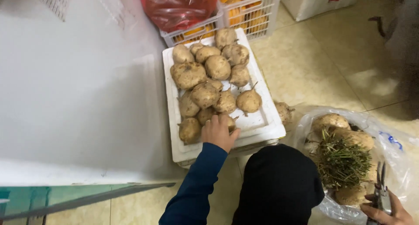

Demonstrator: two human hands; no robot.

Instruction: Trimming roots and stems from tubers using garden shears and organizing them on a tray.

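I saw beige tiled floor (305, 72), white foam tray (257, 124) of jicamas (205, 94) at 12, left hand (218, 131) closed on one, right hand (386, 209) at 4 gripped shears (382, 188), bag (393, 142) alongside.

white crate of oranges (255, 9), red plastic bag (176, 6), beige tiled floor (323, 63), white cabinet side (78, 98)
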